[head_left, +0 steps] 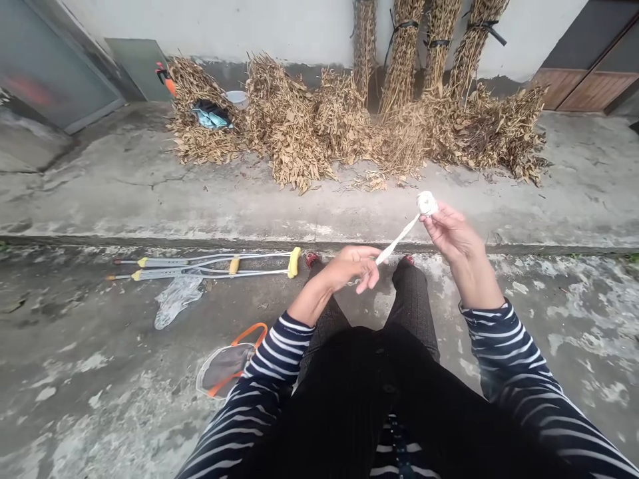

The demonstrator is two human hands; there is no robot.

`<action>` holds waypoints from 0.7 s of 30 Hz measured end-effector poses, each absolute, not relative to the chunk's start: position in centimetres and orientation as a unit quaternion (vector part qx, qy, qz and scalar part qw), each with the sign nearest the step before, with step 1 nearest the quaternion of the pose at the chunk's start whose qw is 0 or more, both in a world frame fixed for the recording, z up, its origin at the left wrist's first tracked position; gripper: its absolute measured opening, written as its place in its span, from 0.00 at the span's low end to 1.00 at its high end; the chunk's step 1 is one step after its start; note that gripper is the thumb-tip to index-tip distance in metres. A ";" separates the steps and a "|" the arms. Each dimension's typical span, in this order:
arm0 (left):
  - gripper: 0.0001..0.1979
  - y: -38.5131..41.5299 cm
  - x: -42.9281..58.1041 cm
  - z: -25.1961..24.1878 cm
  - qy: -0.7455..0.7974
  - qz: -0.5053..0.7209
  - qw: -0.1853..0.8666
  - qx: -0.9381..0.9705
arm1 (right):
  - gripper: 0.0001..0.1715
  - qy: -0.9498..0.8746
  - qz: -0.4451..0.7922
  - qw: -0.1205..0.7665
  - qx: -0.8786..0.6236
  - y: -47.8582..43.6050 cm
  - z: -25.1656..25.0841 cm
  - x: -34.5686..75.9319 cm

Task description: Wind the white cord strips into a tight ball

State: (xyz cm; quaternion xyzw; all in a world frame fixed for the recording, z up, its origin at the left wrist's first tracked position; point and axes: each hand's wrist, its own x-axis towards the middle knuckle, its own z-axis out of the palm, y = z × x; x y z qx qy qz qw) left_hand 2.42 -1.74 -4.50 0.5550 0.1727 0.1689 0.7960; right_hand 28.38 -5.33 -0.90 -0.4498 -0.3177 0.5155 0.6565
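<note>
Head view: the right hand is pinching a bandage roll between curled fingers, while the left hand is gripping its loose strip.

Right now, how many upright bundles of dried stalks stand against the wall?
4. Behind the heap of dried leaves, in a row along the wall: the leftmost bundle, the second bundle, the third bundle, the rightmost bundle. Others could be hidden behind the heap.
</note>
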 end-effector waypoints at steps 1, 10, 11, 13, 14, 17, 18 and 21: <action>0.26 -2.3 2.3 -4.1 0.191 0.156 0.781 0.574 | 0.13 -0.311 0.519 0.655 -0.452 -5.4 -1.1 28.4; 0.21 -2.2 2.3 -4.9 0.300 0.313 0.665 0.608 | 0.16 -0.337 0.535 0.652 -0.418 -6.5 0.4 27.9; 0.21 -2.2 2.6 -5.1 0.314 0.327 0.652 0.607 | 0.16 -0.341 0.538 0.648 -0.417 -6.7 0.5 27.8; 0.23 -2.5 3.4 -5.2 0.312 0.340 0.668 0.584 | 0.16 -0.349 0.545 0.642 -0.412 -6.8 0.6 27.3; 0.25 -2.7 4.1 -5.1 0.297 0.343 0.692 0.562 | 0.16 -0.353 0.548 0.640 -0.408 -6.8 0.6 27.0; 0.26 -3.7 5.9 -4.4 0.253 0.355 0.750 0.497 | 0.18 -0.361 0.554 0.635 -0.399 -6.5 0.6 26.2; 0.25 -3.9 6.2 -4.2 0.246 0.359 0.759 0.485 | 0.19 -0.361 0.554 0.635 -0.399 -6.4 0.6 26.0; 0.22 -4.0 6.3 -4.1 0.251 0.369 0.757 0.478 | 0.19 -0.358 0.543 0.641 -0.408 -6.1 0.7 25.8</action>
